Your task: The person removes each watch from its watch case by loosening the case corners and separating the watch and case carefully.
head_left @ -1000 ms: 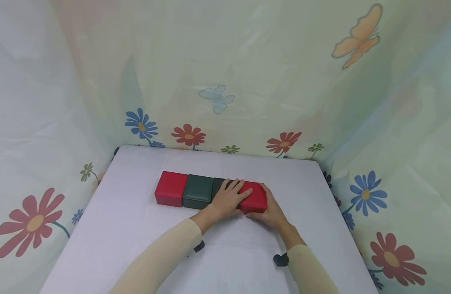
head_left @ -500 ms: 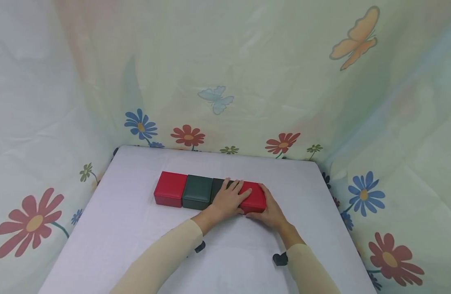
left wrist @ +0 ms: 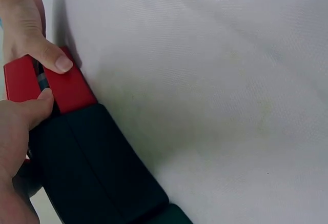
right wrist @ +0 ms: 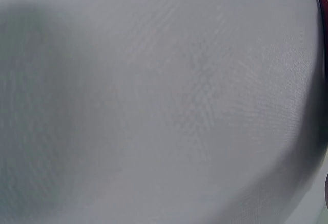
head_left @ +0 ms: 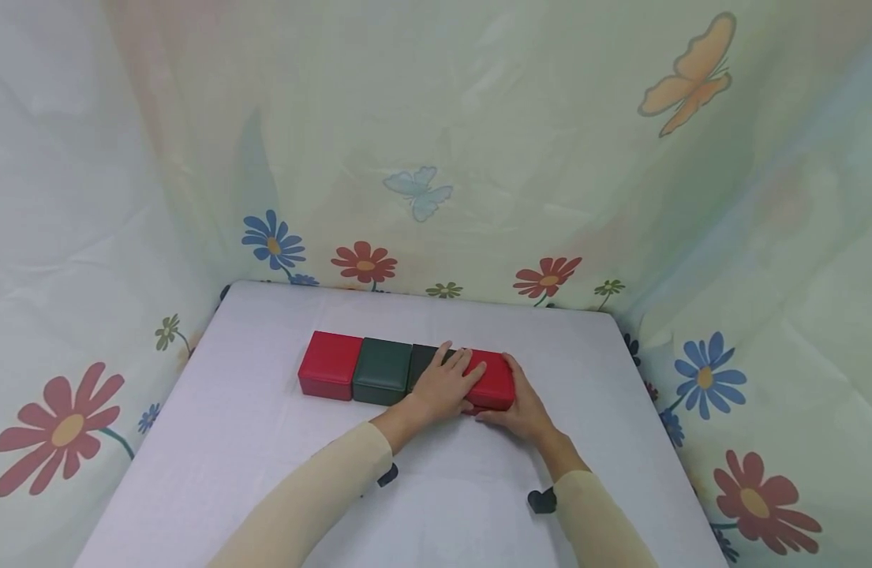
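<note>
Four lidded boxes would be a row in the head view: a red box (head_left: 331, 364) at the left end, a green box (head_left: 382, 369), a dark box (head_left: 421, 364) partly under my left hand, and a second red box (head_left: 491, 380) at the right end. My left hand (head_left: 439, 392) holds that right-end red box's near left side, fingers over its top. In the left wrist view the left thumb (left wrist: 38, 106) sits at a gap between its lid (left wrist: 21, 80) and base (left wrist: 72, 88). My right hand (head_left: 526, 406) grips its right side, thumb (left wrist: 54, 57) on the base.
The boxes stand on a white-covered table (head_left: 265, 473). A flower-print curtain (head_left: 336, 118) surrounds its back and sides. Dark wrist mounts (head_left: 542, 501) show by the sleeves. The right wrist view holds mostly blurred cloth, with a red sliver (right wrist: 322, 8) at its edge.
The lid of the right-end red box has lifted slightly at the front, and a thin gap now shows. Both hands stay almost in place; my left fingers have shifted a little.
</note>
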Motion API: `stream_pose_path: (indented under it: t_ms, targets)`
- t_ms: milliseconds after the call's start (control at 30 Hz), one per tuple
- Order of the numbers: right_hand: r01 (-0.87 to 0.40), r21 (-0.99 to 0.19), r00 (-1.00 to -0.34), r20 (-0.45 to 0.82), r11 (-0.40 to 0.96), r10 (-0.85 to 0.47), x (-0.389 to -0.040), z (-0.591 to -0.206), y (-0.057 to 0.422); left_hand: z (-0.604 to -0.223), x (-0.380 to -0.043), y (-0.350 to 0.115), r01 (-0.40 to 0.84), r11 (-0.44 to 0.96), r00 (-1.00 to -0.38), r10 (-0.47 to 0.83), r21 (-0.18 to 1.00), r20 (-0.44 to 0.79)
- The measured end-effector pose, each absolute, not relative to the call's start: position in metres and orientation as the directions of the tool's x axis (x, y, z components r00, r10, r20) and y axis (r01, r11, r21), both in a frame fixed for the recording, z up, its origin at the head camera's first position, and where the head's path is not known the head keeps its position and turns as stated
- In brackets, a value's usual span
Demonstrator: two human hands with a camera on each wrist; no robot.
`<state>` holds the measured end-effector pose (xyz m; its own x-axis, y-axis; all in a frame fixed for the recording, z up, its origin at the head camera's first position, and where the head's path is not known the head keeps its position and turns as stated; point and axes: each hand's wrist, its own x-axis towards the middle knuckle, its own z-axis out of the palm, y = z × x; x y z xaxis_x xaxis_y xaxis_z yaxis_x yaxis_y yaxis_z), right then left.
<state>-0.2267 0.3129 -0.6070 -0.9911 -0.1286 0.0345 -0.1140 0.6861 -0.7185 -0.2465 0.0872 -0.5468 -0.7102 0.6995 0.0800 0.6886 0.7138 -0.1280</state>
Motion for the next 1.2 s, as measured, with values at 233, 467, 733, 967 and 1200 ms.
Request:
stream_pose_path:
  t_ms: [233, 467, 733, 967, 1200]
  targets:
    - [-0.111, -0.711, -0.992, 0.039, 0.694, -0.119, -0.227, -0.609, 0.314, -0.545, -0.245, 0.090, 0.688, 0.709, -0.704, 0.704, -0.155, 0.095]
    - [-0.128, -0.716, -0.990, 0.051, 0.686, -0.132, -0.229, -0.608, 0.314, -0.544, -0.244, 0.090, 0.681, 0.713, -0.708, 0.699, -0.170, 0.097]
    - [-0.123, -0.727, -0.989, 0.038, 0.676, -0.140, -0.230, -0.608, 0.315, -0.546, -0.245, 0.087, 0.690, 0.707, -0.700, 0.706, -0.153, 0.106]
    - [-0.125, -0.733, -0.989, 0.039, 0.668, -0.143, -0.229, -0.608, 0.314, -0.547, -0.247, 0.085, 0.704, 0.703, -0.695, 0.712, -0.103, 0.106]
    - [-0.145, -0.732, -0.986, 0.051, 0.665, -0.159, -0.227, -0.605, 0.315, -0.535, -0.250, 0.083, 0.726, 0.686, -0.681, 0.727, -0.047, 0.086]
